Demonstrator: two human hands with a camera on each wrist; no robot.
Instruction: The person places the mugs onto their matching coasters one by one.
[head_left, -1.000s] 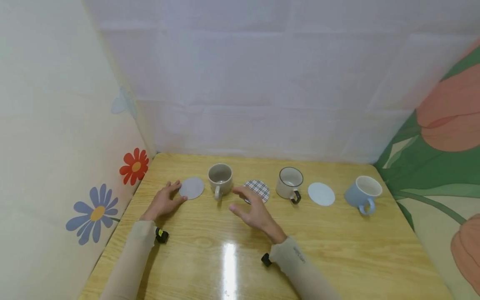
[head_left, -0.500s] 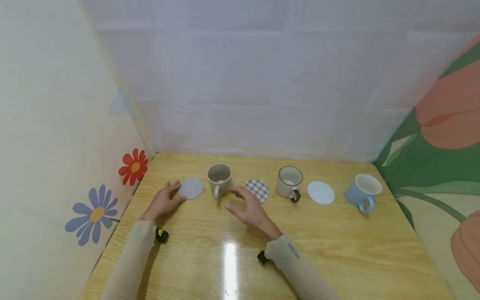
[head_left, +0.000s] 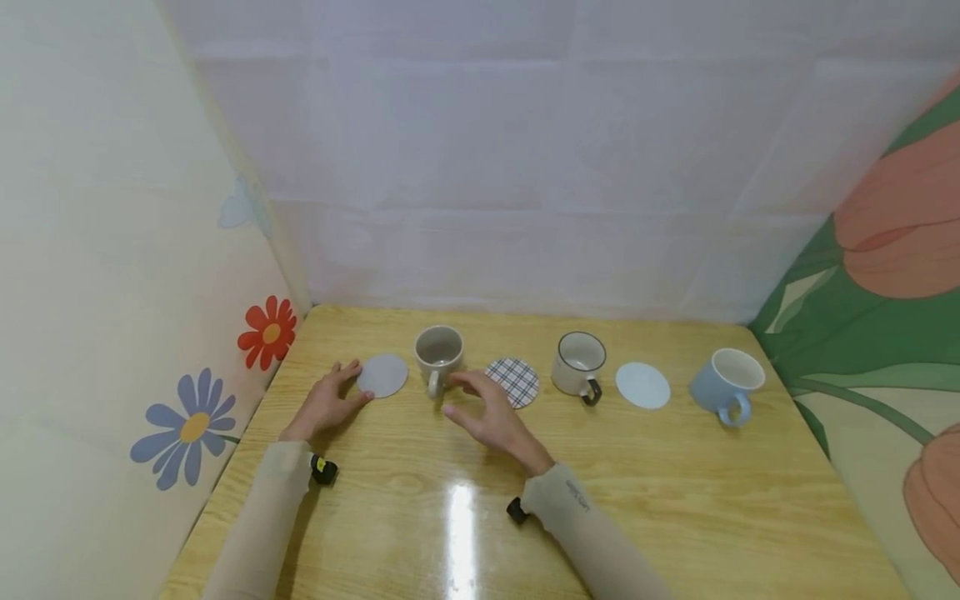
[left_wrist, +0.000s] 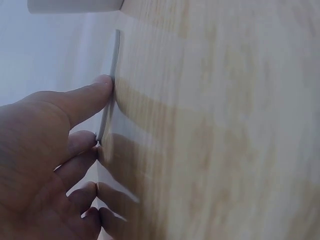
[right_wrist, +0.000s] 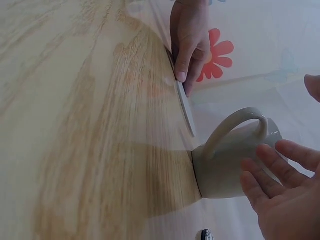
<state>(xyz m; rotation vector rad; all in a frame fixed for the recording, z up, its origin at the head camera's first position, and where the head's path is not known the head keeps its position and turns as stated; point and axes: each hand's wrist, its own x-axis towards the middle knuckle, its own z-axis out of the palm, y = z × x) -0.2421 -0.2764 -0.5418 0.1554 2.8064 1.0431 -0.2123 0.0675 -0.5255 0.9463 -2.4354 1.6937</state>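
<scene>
My left hand [head_left: 327, 402] rests at the left side of a round grey coaster [head_left: 383, 375], holding its edge between thumb and fingers. The left wrist view shows the thumb [left_wrist: 95, 97] against the rim of the coaster [left_wrist: 114, 60], which lies flat on the table. Just right of it stands a beige-grey mug [head_left: 439, 354], upright, its handle facing me. My right hand [head_left: 495, 423] is beside this mug with thumb and fingers spread; in the right wrist view the fingers [right_wrist: 272, 170] overlap the side of the mug [right_wrist: 227, 167]. A plaid coaster [head_left: 513, 382] lies partly behind the right hand.
Farther right on the wooden table [head_left: 675, 500] stand a white mug [head_left: 573, 372] with dark rim and handle, a pale coaster [head_left: 642, 385] and a blue mug [head_left: 716, 392]. A white backdrop [head_left: 480, 167] rises at the back, with flower-printed sheets on both sides.
My right hand has moved left, from over the plaid coaster to the beige-grey mug, uncovering more of the plaid coaster. The left hand, mugs and coasters have stayed in place.
</scene>
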